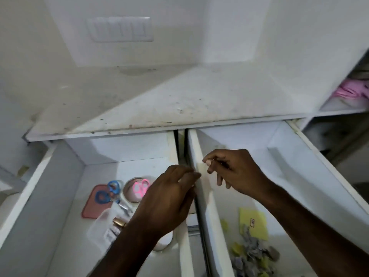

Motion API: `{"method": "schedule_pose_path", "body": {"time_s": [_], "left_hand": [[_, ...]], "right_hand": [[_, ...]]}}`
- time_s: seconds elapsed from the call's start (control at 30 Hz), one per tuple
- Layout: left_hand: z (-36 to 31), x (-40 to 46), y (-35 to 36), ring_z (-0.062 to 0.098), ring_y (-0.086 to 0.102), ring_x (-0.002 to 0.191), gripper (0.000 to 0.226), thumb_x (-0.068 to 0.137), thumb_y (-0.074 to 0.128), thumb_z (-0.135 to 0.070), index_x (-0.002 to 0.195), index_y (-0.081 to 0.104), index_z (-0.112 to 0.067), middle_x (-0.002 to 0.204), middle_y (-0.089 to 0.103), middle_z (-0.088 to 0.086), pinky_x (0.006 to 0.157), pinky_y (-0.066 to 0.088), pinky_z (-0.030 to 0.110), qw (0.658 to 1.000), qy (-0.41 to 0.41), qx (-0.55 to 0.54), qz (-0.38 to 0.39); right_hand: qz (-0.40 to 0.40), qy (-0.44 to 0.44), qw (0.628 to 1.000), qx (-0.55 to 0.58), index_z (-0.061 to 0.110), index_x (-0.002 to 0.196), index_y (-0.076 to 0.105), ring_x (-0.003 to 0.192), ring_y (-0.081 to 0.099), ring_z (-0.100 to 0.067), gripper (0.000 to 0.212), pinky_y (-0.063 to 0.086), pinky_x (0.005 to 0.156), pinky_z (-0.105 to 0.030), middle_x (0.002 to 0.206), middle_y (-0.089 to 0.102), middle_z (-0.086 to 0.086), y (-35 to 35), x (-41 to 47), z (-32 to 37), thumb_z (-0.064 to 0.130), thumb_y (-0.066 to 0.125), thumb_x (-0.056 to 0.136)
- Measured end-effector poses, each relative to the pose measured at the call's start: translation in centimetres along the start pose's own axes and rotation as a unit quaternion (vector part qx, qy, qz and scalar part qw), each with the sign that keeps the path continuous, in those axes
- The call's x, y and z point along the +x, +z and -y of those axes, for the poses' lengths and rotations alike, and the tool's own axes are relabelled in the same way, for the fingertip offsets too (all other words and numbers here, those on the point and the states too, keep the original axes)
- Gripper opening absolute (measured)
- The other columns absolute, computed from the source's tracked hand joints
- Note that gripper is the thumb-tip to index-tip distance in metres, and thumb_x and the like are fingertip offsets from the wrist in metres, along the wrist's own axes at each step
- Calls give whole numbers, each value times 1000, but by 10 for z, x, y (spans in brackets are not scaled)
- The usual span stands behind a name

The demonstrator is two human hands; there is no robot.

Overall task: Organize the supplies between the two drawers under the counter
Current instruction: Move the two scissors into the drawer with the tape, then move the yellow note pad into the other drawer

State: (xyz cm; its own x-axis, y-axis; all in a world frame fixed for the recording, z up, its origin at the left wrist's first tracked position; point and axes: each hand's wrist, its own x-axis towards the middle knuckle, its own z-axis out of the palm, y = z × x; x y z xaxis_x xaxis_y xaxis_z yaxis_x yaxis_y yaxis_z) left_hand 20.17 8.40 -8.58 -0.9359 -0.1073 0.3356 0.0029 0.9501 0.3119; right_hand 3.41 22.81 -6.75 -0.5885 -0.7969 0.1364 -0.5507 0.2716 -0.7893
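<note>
Two white drawers stand pulled out under the counter. The left drawer [60, 196] holds blue scissors [108, 191], pink scissors [140, 187] lying inside a tape roll [127, 193], a red lid [92, 206], a clear plastic box [103, 226] and a gold-capped item [119, 222]. In the right drawer [299, 176] lie a yellow paper [253, 222] and several grey and yellow scraps [253, 256]. My left hand [169, 198] hovers over the divide between the drawers, fingers bunched. My right hand [233, 170] is just right of it, thumb and forefinger pinched; anything held is too small or blurred to see.
The stained white counter [179, 100] overhangs the backs of both drawers. A switch plate [120, 30] is on the wall behind. At the right, an open shelf [339, 110] holds pink cloth [351, 90]. A narrow dark gap [180, 144] separates the drawers.
</note>
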Motion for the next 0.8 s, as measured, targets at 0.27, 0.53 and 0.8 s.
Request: {"method": "schedule_pose_path", "body": {"time_s": [0.27, 0.53, 0.8], "left_hand": [[-45, 38, 55, 18, 54, 121, 26, 95, 48, -25, 109, 70, -23, 111, 66, -5, 92, 52, 33, 980, 153, -22, 126], [-56, 49, 70, 8, 66, 100, 33, 90, 48, -40, 119, 65, -37, 114, 70, -17, 91, 46, 31, 974, 128, 29, 186], [-56, 45, 70, 5, 64, 97, 33, 89, 47, -41, 115, 67, -38, 108, 71, -20, 89, 45, 28, 982, 95, 6, 163]], "right_hand": [[79, 119, 965, -221, 27, 102, 70, 61, 69, -6, 15, 56, 64, -26, 88, 72, 11, -53, -44, -82, 21, 58, 96], [342, 206, 842, -362, 6, 126, 47, 102, 59, -29, 74, 50, 78, -37, 114, 53, -13, -31, -55, -120, 38, 86, 72], [338, 198, 831, -394, 12, 109, 57, 96, 63, -26, 60, 49, 71, -35, 103, 57, -6, -21, -52, -127, 38, 89, 65]]}}
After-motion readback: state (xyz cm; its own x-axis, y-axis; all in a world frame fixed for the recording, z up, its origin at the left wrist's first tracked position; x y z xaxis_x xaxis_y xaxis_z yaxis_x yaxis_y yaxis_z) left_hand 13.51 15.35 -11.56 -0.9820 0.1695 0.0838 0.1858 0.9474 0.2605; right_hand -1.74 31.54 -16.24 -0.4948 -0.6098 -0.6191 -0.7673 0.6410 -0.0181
